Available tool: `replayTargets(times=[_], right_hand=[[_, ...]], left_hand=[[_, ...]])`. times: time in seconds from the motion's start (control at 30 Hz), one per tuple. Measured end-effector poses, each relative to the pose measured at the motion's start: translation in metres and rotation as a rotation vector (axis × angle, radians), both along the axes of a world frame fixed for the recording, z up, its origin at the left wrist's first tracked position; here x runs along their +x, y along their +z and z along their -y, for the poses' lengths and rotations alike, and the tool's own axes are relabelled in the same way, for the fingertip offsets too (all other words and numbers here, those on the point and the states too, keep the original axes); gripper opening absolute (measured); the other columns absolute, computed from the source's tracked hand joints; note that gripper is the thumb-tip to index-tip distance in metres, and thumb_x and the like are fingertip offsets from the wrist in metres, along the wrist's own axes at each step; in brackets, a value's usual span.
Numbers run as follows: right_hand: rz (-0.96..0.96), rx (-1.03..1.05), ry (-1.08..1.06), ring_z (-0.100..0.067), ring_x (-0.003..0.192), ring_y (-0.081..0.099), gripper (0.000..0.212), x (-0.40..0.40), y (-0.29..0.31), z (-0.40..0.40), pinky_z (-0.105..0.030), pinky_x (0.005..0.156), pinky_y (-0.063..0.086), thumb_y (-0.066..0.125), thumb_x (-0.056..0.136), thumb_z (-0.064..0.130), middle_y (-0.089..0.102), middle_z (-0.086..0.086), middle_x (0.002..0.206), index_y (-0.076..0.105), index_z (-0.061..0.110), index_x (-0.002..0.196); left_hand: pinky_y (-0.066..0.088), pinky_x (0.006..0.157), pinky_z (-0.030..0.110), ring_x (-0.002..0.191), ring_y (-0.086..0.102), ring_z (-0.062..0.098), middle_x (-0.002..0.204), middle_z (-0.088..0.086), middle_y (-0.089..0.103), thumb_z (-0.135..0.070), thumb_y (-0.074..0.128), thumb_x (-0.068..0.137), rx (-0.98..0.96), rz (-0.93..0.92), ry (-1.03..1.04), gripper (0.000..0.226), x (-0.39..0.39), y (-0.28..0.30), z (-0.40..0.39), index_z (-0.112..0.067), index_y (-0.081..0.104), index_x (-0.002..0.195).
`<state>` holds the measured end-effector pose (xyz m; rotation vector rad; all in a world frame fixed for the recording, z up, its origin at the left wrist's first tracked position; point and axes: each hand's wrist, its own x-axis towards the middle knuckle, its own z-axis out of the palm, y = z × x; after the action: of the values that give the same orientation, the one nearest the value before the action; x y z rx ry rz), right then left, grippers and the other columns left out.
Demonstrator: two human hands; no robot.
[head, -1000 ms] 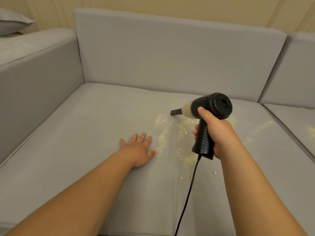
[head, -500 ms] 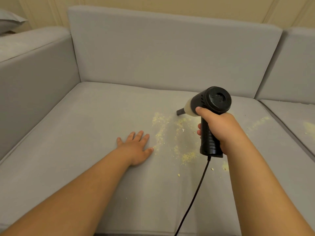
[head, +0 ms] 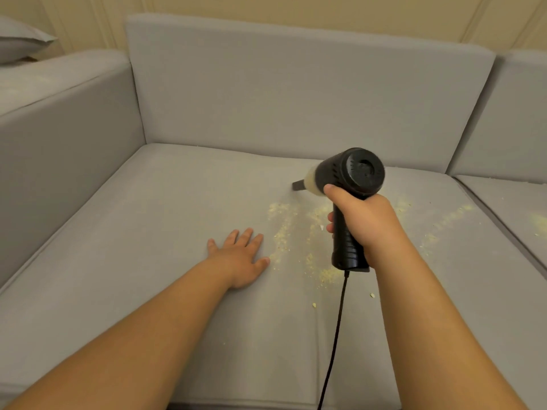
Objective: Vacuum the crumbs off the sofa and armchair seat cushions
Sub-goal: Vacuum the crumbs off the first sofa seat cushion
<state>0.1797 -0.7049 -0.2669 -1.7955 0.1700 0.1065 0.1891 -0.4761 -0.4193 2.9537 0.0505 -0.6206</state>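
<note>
I see pale, flaky crumbs (head: 284, 229) strewn mid-cushion on the grey woven sofa seat (head: 148, 232). My right hand (head: 367, 223) grips the black pistol-shaped vacuum (head: 352, 176); my left hand (head: 239, 258) lies flat, fingers spread.

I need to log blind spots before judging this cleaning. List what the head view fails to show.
- Crumbs behind the right hand and handheld vacuum: hidden by both.
- Nozzle tip touching the seat cushion or not: cannot tell.
- Power cord: cut off by the bottom edge.
- Neighbouring cushion: cut off by the right edge.
- Under the flat left hand: hidden.
</note>
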Motion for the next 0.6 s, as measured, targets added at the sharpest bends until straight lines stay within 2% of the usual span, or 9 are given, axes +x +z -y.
replayTargets(times=[0.17, 0.27, 0.5, 0.6], right_hand=[[-0.018, -0.135, 0.011, -0.023, 0.071, 0.079, 0.022, -0.003, 0.011, 0.011, -0.036, 0.071, 0.062, 0.078, 0.091, 0.038, 0.078, -0.012, 0.089, 0.068, 0.019, 0.093], [-0.018, -0.154, 0.054, -0.021, 0.065, 0.078, 0.022, -0.006, 0.013, 0.008, -0.035, 0.069, 0.061, 0.078, 0.091, 0.038, 0.077, -0.010, 0.084, 0.070, 0.018, 0.096], [-0.030, -0.134, 0.184, -0.019, 0.066, 0.077, 0.023, -0.015, 0.010, -0.015, -0.031, 0.063, 0.061, 0.078, 0.092, 0.040, 0.078, -0.010, 0.084, 0.071, 0.018, 0.099], [-0.063, -0.075, 0.210, -0.021, 0.067, 0.078, 0.027, -0.017, 0.014, -0.018, -0.036, 0.068, 0.065, 0.078, 0.092, 0.041, 0.079, -0.012, 0.087, 0.070, 0.018, 0.103]], left_hand=[[0.000, 0.121, 0.070, 0.159, -0.012, 0.019, 0.172, -0.013, -0.016, -0.069, 0.018, 0.103, -0.011, -0.012, 0.010, 0.072, 0.003, 0.000, 0.001, -0.041, -0.007, 0.164], [0.000, 0.121, 0.070, 0.159, -0.012, 0.019, 0.172, -0.013, -0.016, -0.069, 0.019, 0.103, -0.016, -0.008, 0.010, 0.072, 0.003, -0.001, 0.001, -0.041, -0.007, 0.164], [0.000, 0.121, 0.070, 0.159, -0.011, 0.020, 0.172, -0.013, -0.015, -0.070, 0.019, 0.102, -0.014, 0.004, 0.015, 0.072, 0.002, -0.001, 0.001, -0.041, -0.006, 0.164], [-0.001, 0.121, 0.069, 0.159, -0.012, 0.020, 0.172, -0.013, -0.015, -0.069, 0.018, 0.103, -0.014, -0.001, 0.016, 0.072, 0.002, -0.001, 0.001, -0.041, -0.006, 0.164]])
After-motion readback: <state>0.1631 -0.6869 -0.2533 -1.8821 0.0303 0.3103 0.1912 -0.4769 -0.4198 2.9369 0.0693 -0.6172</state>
